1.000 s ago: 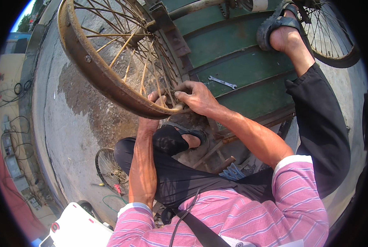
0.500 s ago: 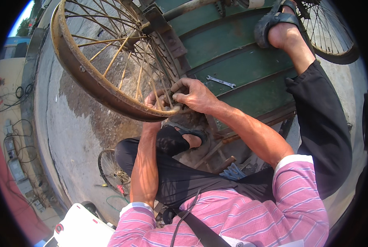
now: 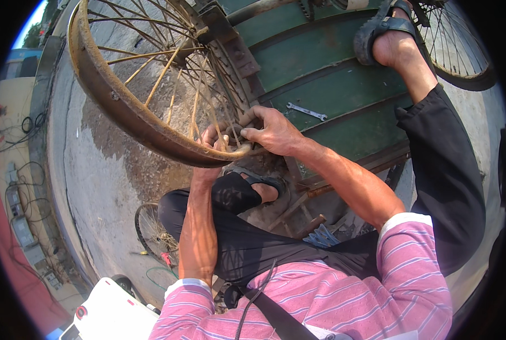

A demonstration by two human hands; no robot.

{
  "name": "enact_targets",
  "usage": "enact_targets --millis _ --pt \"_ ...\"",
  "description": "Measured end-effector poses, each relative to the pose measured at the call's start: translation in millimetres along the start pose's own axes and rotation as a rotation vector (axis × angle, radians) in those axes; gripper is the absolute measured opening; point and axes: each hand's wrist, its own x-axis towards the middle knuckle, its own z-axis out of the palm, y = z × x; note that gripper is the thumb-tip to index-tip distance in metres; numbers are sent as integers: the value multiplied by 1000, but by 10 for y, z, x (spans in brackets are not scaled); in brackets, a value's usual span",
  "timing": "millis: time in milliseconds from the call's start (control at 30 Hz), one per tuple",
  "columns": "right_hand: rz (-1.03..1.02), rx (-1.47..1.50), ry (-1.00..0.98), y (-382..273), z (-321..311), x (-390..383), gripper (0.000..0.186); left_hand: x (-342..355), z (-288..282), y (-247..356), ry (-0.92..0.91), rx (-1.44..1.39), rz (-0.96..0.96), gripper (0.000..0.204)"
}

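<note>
A rusty wheel rim (image 3: pixel 111 113) with many tan spokes (image 3: pixel 162 76) stands tilted in front of me, at the upper left. At its lower right part, my left hand (image 3: pixel 212 140) reaches up from behind the rim, fingers closed among the spoke ends and partly hidden by them. My right hand (image 3: pixel 267 133) is right beside it, thumb and forefinger pinched on a spoke just above the rim, the fingertips of both hands close together. An open-ended wrench (image 3: pixel 305 111) lies on the green metal bed (image 3: pixel 338 85) to the right of my hands.
My sandalled right foot (image 3: pixel 394 48) rests high on the green bed beside another spoked wheel (image 3: pixel 459 71). Below left lie a small wheel (image 3: pixel 145 232) and red-handled tool (image 3: pixel 165 258) on concrete (image 3: pixel 97 209). A white object (image 3: pixel 103 306) sits bottom left; cables (image 3: pixel 26 127) run along the left edge.
The rim appears slightly farther left than a second ago. Both hands stay at the same spokes, with only small shifts of the fingers.
</note>
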Motion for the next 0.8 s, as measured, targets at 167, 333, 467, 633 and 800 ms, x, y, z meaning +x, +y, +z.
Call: enact_targets --millis 167,333,467,633,800 --pt "-16 -9 -49 -16 26 15 27 3 0 -125 -10 -45 -19 32" --pt "213 -10 50 -23 17 -35 29 -3 -16 -6 -9 166 3 31" --pt "230 -17 54 55 58 -54 31 -96 -25 -53 78 553 206 30" --pt "311 -146 81 100 48 -39 36 -135 118 11 191 689 356 23" --pt "439 -105 -38 53 64 -23 46 -292 161 -14 184 144 67 17"
